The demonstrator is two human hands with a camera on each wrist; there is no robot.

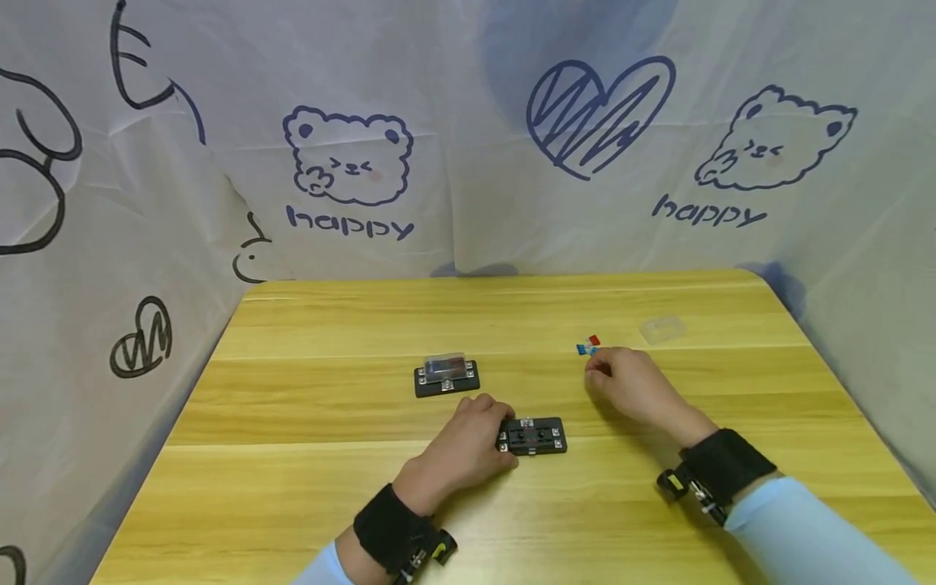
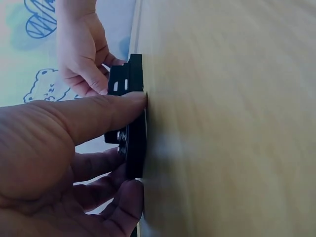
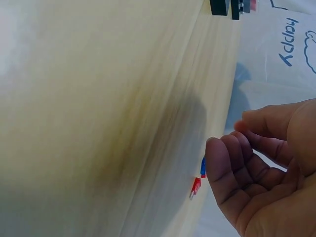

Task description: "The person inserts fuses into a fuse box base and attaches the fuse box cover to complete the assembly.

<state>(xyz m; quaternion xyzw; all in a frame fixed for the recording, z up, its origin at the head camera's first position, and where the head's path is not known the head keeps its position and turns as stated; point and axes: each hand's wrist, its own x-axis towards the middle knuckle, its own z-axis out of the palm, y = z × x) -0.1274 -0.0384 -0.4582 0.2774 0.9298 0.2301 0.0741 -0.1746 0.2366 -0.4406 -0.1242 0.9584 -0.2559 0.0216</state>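
Observation:
My left hand (image 1: 468,443) grips the left end of a black fuse block (image 1: 537,437) lying on the table. In the left wrist view, the thumb presses one side of this fuse block (image 2: 136,153) and the fingers curl along the other. Metal screw terminals show on its top. My right hand (image 1: 632,386) is bent down beside a few small blade fuses (image 1: 582,349). The right wrist view shows a red fuse (image 3: 196,186) and a blue fuse (image 3: 203,168) just past the curled fingers. Thumb and index finger nearly meet there; whether they pinch anything is hidden.
A second black fuse block (image 1: 448,387) with a clear cover stands left of centre, beyond my left hand. Behind the right hand lies a loose transparent cover (image 1: 662,329). White cloth with drawings (image 1: 483,203) hangs along the back and sides of the wooden table (image 1: 292,487).

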